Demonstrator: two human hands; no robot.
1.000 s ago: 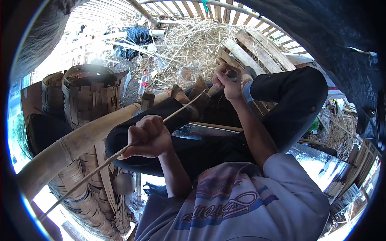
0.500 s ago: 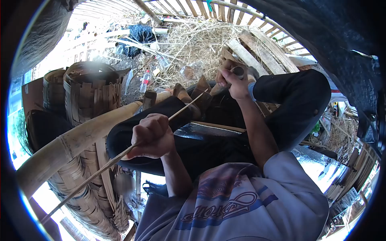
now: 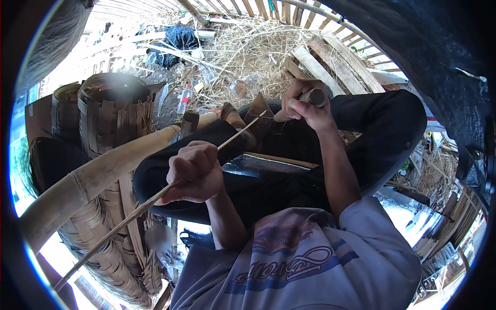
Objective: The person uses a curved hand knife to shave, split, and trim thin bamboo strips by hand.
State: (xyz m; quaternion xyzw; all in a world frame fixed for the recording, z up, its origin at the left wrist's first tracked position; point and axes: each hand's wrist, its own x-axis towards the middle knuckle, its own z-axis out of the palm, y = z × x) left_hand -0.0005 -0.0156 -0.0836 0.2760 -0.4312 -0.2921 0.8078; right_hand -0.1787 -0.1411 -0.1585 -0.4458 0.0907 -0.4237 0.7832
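Note:
My left hand (image 3: 194, 173) is closed in a fist around a long thin bamboo stick (image 3: 116, 230). The stick slants from the lower left up to a pale tip above my folded legs. My right hand (image 3: 306, 106) is wrapped round the wooden handle (image 3: 314, 97) of a tool that looks like a knife. Its rounded butt shows above the thumb, and its other end points left, close to the stick's tip. The blade cannot be made out clearly. Just behind the tip is a brown pointed piece (image 3: 256, 109). A thick bamboo pole (image 3: 103, 178) runs beside my left knee.
Woven bamboo baskets (image 3: 111, 116) stand on the left beyond the pole. Dry straw (image 3: 258, 49) litters the ground ahead, with a plastic bottle (image 3: 184, 98) and dark netting (image 3: 181, 39). Wooden boards (image 3: 338, 59) lie at the upper right, near a slatted fence (image 3: 299, 15).
My right hand has tilted and moved slightly right and down, with the tool's handle butt turned more to the right. My left hand and the stick have barely shifted.

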